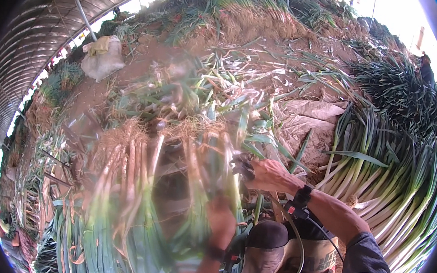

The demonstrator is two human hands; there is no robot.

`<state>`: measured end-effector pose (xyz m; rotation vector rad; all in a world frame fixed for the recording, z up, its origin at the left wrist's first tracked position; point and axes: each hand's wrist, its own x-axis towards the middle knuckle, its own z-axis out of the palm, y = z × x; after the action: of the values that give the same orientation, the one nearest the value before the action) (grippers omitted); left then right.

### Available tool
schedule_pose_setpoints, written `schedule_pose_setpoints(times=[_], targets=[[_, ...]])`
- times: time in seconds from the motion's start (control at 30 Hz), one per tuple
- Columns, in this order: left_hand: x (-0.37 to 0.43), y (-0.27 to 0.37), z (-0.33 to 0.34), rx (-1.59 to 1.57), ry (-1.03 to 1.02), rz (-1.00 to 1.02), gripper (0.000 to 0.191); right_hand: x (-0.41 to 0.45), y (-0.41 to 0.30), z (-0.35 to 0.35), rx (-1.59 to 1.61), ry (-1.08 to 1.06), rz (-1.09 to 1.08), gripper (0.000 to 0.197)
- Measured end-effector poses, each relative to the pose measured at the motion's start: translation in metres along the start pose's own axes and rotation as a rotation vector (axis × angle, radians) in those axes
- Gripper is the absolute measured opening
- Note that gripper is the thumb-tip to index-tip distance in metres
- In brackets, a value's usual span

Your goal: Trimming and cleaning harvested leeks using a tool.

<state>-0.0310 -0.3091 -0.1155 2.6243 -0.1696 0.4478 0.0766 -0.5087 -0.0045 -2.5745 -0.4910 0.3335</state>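
In the head view, my right hand (pixel 267 174), with a dark wristband and a dark covering over the fingertips, is at the white stalk of a leek or large green onion (pixel 234 191). Whether its fingers grip the stalk is unclear. My left hand (pixel 221 220) is blurred and lies lower, by the green part of the same stalk; its fingers are hard to make out. To its left lie unpeeled stalks (pixel 129 172) with rooty ends pointing away from me. On my right, a pile of cleaner white-stemmed stalks (pixel 382 203) lies fanned out.
Stripped leaves and peelings (pixel 222 83) cover the ground ahead. A crumpled tan sheet (pixel 308 124) lies beside the right pile. A white sack (pixel 103 60) stands at the back left. Large heaps of stalks (pixel 266 17) line the back. A person (pixel 426 70) is at the far right.
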Motion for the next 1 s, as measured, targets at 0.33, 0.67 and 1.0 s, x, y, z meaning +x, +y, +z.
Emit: schedule_pose_setpoints(times=[0.33, 0.67, 1.0], targets=[[0.023, -0.014, -0.001, 0.048, -0.359, 0.032, 0.037, 0.019, -0.008, -0.007, 0.046, 0.040, 0.064, 0.054], [0.045, 0.001, -0.021, -0.646, -0.379, -0.457, 0.054, -0.106, -0.038, -0.060, 0.279, -0.236, 0.047, 0.053], [0.002, -0.014, -0.027, -0.473, -0.362, -0.024, 0.050, -0.139, -0.040, -0.075, 0.107, -0.150, 0.096, 0.059]])
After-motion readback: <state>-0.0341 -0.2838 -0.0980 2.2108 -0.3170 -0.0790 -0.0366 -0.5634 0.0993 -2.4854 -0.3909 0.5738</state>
